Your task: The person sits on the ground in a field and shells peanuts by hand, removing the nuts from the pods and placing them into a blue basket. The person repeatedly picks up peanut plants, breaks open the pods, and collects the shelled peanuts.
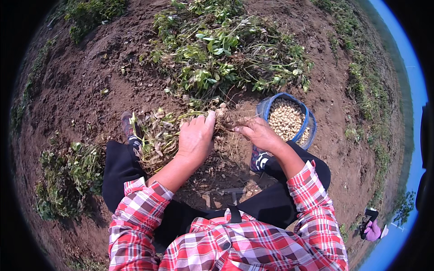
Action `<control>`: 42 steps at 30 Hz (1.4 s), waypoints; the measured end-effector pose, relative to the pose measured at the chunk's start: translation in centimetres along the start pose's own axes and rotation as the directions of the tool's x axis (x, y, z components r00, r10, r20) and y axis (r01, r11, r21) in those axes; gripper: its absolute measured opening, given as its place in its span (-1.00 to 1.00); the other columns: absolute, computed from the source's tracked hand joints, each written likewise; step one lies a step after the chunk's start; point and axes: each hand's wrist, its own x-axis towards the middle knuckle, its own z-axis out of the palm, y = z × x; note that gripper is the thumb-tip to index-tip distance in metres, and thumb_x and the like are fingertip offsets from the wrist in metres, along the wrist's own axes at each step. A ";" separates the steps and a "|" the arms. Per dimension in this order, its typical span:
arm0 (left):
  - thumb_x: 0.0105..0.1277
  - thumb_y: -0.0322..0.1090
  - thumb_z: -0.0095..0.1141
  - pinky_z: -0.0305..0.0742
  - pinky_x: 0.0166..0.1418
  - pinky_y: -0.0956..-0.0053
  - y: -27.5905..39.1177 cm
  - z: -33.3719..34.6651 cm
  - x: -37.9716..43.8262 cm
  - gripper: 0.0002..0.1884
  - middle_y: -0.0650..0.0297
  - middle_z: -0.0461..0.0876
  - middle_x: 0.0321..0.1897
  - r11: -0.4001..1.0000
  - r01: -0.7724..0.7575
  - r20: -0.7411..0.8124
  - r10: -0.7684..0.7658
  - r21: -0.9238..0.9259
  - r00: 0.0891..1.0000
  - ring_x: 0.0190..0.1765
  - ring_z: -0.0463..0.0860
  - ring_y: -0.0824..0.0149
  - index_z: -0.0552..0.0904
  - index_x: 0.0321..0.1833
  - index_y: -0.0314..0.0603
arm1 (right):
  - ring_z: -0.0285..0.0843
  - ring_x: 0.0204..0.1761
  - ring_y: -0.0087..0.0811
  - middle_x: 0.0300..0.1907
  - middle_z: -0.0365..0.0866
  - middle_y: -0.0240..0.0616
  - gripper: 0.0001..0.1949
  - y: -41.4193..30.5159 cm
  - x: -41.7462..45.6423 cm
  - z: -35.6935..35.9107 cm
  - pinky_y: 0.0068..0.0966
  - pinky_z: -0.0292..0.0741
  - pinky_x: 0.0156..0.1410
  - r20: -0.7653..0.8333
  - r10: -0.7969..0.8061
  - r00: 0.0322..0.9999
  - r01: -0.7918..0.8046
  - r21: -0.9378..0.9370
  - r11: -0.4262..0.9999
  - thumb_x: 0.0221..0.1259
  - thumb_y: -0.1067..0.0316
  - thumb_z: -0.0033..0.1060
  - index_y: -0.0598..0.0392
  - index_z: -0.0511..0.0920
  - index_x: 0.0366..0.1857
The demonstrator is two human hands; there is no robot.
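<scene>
My left hand (197, 135) is closed around the stems of an uprooted peanut plant (162, 139), whose wilted leaves hang to the left over my leg. Pale peanut pods (222, 110) cling to its roots just beyond my left knuckles. My right hand (256, 132) has thumb and fingers at the tangled thin roots (237, 117); whether it pinches a root or a pod is hidden. Right beside that hand stands a blue-rimmed bucket (310, 123) with many picked peanuts (286, 118) in it.
A large heap of peanut plants (220, 54) lies on the soil ahead. Another leafy pile (67, 179) is at the left. My shoes flank the work spot, the right one (256, 157) near the bucket. Far off at the lower right is another person (372, 230).
</scene>
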 end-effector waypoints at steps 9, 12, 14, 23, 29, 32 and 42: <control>-0.09 -0.39 0.37 0.43 -0.06 0.23 0.4 0.9 -0.8 -0.20 0.14 0.54 -0.21 0.992 -0.107 -0.070 0.112 0.066 0.991 -0.08 0.60 0.13 0.35 0.32 -0.25 | 0.61 -0.18 -0.11 -0.34 0.62 -0.12 -0.70 3.7 -3.2 -6.5 -0.20 0.50 -0.09 -0.305 -0.160 0.939 -0.180 -0.830 0.527 -0.01 0.20 0.43 0.07 0.64 -0.20; 0.00 -0.46 0.21 0.42 -0.12 0.24 0.9 1.7 -1.3 -0.34 0.17 0.55 -0.27 0.982 -0.168 -0.063 0.174 0.089 0.983 -0.14 0.60 0.16 0.39 0.28 -0.18 | 0.60 -0.02 -0.18 -0.16 0.67 -0.21 -0.73 1.5 -2.2 -7.2 -0.31 0.50 0.06 -0.327 -0.163 0.931 0.007 -0.430 0.903 0.04 0.33 0.38 0.12 0.64 -0.15; 0.02 -0.47 0.18 0.41 -0.14 0.25 1.2 1.9 -1.6 -0.39 0.19 0.54 -0.30 0.980 -0.183 -0.055 0.187 0.072 0.981 -0.15 0.60 0.16 0.41 0.24 -0.17 | 0.59 0.01 -0.18 -0.12 0.67 -0.21 -0.74 -0.8 -1.3 -5.9 -0.33 0.49 0.12 -0.244 -0.244 0.939 0.221 -0.119 0.968 0.06 0.38 0.34 0.13 0.62 -0.14; -0.02 -0.46 0.19 0.40 -0.17 0.26 1.4 2.6 -1.6 -0.47 0.22 0.52 -0.36 0.971 -0.232 -0.062 0.235 0.048 0.970 -0.20 0.60 0.17 0.44 0.10 -0.14 | 0.54 -0.09 -0.07 -0.25 0.56 -0.13 -0.76 -2.0 -0.2 -1.2 -0.26 0.50 0.01 0.066 -0.455 0.888 0.455 -0.262 0.851 0.08 0.45 0.29 0.18 0.54 -0.16; 0.07 -0.44 0.14 0.39 -0.17 0.28 1.7 2.3 -1.3 -0.46 0.22 0.52 -0.36 0.968 -0.227 -0.086 0.237 0.110 0.968 -0.22 0.59 0.19 0.43 0.20 -0.17 | 0.50 -0.19 -0.07 -0.30 0.47 -0.10 -0.85 -2.7 -1.1 -1.5 -0.24 0.48 -0.08 -0.123 -0.404 0.906 0.339 -0.360 0.869 0.14 0.43 0.21 0.17 0.47 -0.26; 0.14 -0.43 0.09 0.38 -0.17 0.30 2.1 2.0 -1.5 -0.54 0.23 0.51 -0.36 0.969 -0.225 -0.111 0.236 0.106 0.965 -0.22 0.58 0.21 0.47 0.17 -0.16 | 0.55 -0.26 -0.01 -0.34 0.53 -0.06 -0.85 -2.4 -1.4 -1.0 -0.20 0.49 -0.14 -0.142 -0.232 0.962 0.193 -0.243 0.951 0.16 0.41 0.15 0.19 0.44 -0.26; 0.20 -0.41 0.04 0.36 -0.13 0.31 2.4 1.7 -2.6 -0.54 0.22 0.50 -0.32 0.957 -0.276 -0.079 0.283 0.084 0.956 -0.18 0.54 0.22 0.45 0.21 -0.16 | 0.58 -0.45 -0.47 -0.43 0.61 -0.25 -0.87 -2.1 -0.8 -2.0 -0.51 0.50 -0.35 -0.320 0.109 0.941 -0.004 0.312 0.950 0.27 0.39 0.08 0.21 0.56 -0.23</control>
